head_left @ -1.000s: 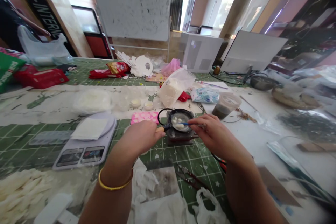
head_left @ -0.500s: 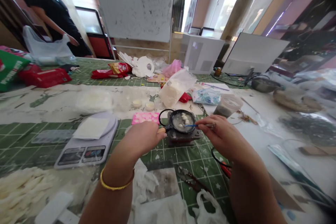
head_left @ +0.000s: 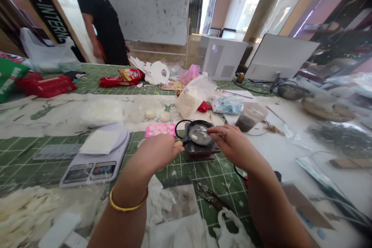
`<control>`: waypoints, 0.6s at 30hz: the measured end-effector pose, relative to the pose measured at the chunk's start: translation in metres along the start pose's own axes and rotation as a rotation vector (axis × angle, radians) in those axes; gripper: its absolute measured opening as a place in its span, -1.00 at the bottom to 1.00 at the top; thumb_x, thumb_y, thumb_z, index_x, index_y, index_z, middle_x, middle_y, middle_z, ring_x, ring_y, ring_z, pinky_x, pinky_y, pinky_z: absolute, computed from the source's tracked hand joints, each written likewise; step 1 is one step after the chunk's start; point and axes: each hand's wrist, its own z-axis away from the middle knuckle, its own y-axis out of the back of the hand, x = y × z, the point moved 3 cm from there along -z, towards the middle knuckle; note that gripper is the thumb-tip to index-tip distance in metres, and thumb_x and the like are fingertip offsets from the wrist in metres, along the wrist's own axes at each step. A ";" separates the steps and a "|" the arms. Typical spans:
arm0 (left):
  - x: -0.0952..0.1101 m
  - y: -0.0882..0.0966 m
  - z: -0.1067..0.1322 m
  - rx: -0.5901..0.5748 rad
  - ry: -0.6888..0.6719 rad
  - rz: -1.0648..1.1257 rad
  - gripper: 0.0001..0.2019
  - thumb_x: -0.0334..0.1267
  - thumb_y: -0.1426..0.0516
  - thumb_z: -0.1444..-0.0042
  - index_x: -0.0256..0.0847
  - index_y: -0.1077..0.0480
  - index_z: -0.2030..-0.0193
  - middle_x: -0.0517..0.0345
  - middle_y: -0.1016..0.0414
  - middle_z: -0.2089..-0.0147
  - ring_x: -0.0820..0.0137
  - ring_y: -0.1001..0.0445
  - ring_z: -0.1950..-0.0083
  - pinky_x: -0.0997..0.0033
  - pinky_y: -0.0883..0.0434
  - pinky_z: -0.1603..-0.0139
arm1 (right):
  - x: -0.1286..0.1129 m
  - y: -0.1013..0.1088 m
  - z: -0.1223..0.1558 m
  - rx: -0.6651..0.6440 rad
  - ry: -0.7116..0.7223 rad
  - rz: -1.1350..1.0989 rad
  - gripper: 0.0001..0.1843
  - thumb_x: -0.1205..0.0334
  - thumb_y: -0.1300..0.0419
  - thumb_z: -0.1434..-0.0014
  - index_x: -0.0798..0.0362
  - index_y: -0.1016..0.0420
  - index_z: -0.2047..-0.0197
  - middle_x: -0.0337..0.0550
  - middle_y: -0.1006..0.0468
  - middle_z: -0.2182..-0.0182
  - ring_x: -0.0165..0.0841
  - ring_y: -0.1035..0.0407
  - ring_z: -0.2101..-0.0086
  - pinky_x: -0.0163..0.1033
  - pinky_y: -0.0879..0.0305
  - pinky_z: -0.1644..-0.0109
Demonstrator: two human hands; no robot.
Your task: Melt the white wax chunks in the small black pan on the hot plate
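Note:
A small black frying pan [head_left: 188, 133] sits on a dark little hot plate [head_left: 200, 154]. In the pan are whitish liquid and pale lumps. My left hand [head_left: 157, 150] is closed round the pan's wooden handle [head_left: 179, 143], a gold bangle [head_left: 128, 208] on its wrist. Between the fingers of my right hand [head_left: 234, 143] is a thin blue stick [head_left: 202, 131], its tip inside the pan. A pink mould [head_left: 160, 130] with pale shapes lies behind my left hand. Two small cups [head_left: 165, 116] of pale material stand further back.
Left of my left arm is a kitchen scale [head_left: 120, 149] with white paper on it. Scissors [head_left: 215, 197] and a white plastic bag [head_left: 232, 228] lie in front. A tub of dark material [head_left: 251, 116] stands right of the pan. A person [head_left: 101, 23] stands beyond the table.
My right hand has moved slightly left, taking the stick further across the pan; fewer lumps show clearly. My left hand stays on the handle. The person in the background has moved right.

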 end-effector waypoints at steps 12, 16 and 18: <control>0.001 0.000 0.000 -0.003 -0.009 -0.002 -0.53 0.06 0.19 -0.06 -0.20 -0.40 0.44 0.00 -0.46 0.42 0.31 -0.38 0.44 0.39 -0.17 0.46 | 0.002 0.004 0.001 0.023 -0.061 0.043 -0.69 0.14 0.09 -0.18 0.01 -0.44 0.19 -0.14 -0.51 0.26 -0.30 -0.31 0.19 -0.10 -0.12 0.04; 0.001 0.000 0.000 0.001 -0.016 -0.023 -0.54 0.04 0.19 -0.06 -0.20 -0.39 0.47 0.03 -0.45 0.45 0.32 -0.38 0.46 0.40 -0.15 0.48 | 0.001 0.003 0.003 -0.038 0.006 -0.033 -0.71 0.14 0.08 -0.18 -0.05 -0.42 0.17 -0.20 -0.49 0.25 -0.34 -0.31 0.18 -0.17 -0.16 0.06; 0.001 0.000 -0.001 0.001 -0.016 -0.027 -0.54 0.05 0.19 -0.06 -0.19 -0.38 0.48 0.04 -0.45 0.46 0.32 -0.38 0.47 0.40 -0.15 0.49 | 0.001 0.001 0.000 -0.027 0.024 -0.038 -0.69 0.16 0.09 -0.18 -0.04 -0.41 0.13 -0.18 -0.50 0.23 -0.33 -0.31 0.17 -0.15 -0.15 0.05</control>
